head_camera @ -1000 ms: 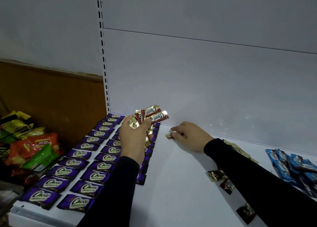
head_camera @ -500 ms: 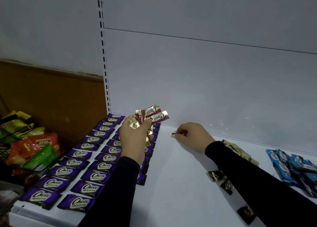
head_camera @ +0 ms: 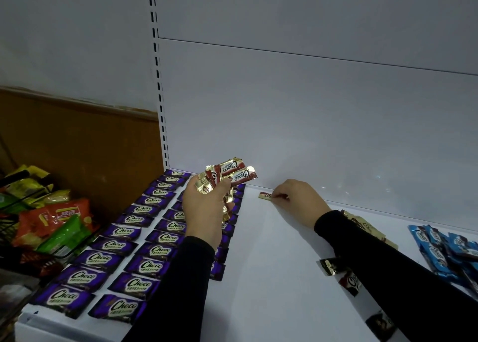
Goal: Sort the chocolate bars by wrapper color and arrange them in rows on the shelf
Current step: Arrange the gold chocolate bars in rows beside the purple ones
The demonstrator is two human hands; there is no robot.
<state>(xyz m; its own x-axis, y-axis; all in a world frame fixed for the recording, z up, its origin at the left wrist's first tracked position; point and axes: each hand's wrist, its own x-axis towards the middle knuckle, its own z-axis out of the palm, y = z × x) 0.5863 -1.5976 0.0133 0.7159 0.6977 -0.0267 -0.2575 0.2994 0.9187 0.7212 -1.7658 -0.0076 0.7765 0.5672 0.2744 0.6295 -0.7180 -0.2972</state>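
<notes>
- Red-and-gold Choco bar (head_camera: 266, 196) lies flat at the back of the white shelf (head_camera: 271, 264), just in front of the back panel (head_camera: 310, 122); its long axis runs left to right along that back edge, and only its left end shows past the fingers.
- Right hand (head_camera: 297, 199) rests on the shelf with its fingertips pinching the bar's right part.
- Left hand (head_camera: 204, 210) is raised above the shelf, fingers curled round a fan of red-and-gold bars (head_camera: 227, 176) whose free ends point up and to the right.
- Bare shelf stretches between the two black sleeves, from the placed bar forward to the front edge.
- Purple Choco bars (head_camera: 144, 241) fill the left of the shelf in rows running front to back, the nearest row partly under the left arm.
- Loose dark and gold bars (head_camera: 344, 272) lie beside the right forearm; a heap of blue bars (head_camera: 445, 248) sits far right.
- Snack bags in a wire basket (head_camera: 49, 220) stand left of the shelf.
</notes>
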